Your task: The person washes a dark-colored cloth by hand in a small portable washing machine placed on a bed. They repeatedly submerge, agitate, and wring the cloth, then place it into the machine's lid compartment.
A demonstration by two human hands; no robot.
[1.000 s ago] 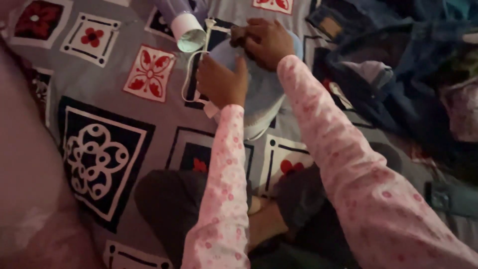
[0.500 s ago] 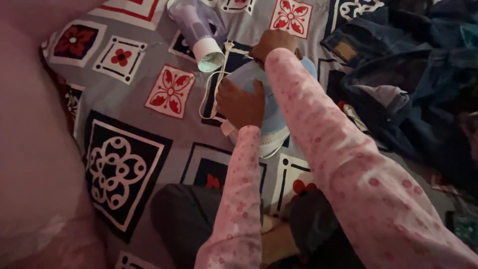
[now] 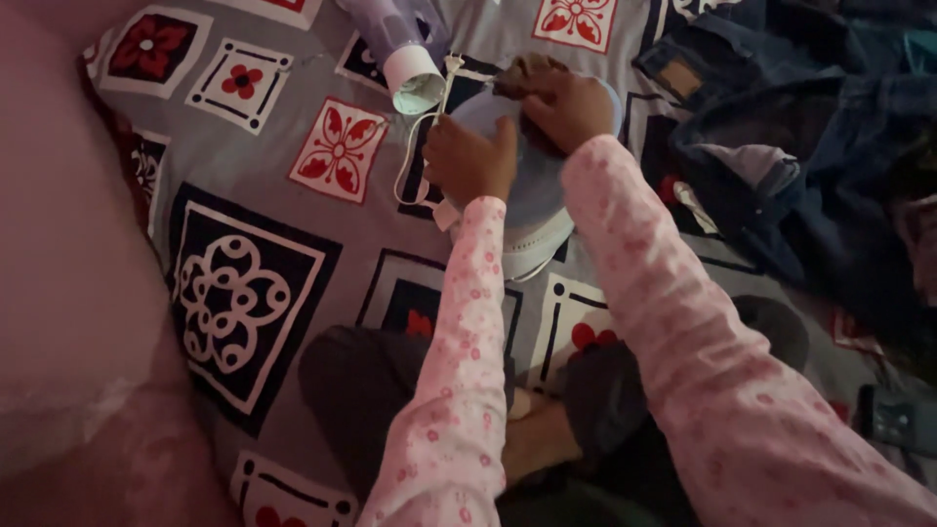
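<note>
A round, light blue object with a white rim lies on a patterned bedspread. My left hand presses down on its left side, fingers bent over the blue top. My right hand sits at its far edge, closed on a small dark piece that it holds against the blue surface. Both arms wear pink flowered sleeves. What lies under my right palm is hidden.
A purple hair dryer with a white nozzle lies just beyond my left hand, its white cord looping beside the blue object. A heap of dark blue jeans fills the right. A pink pillow borders the left. My crossed legs are below.
My right hand has pulled back from the far edge onto the blue object's top. The view shifted slightly; my left hand stays pressed on the blue object.
</note>
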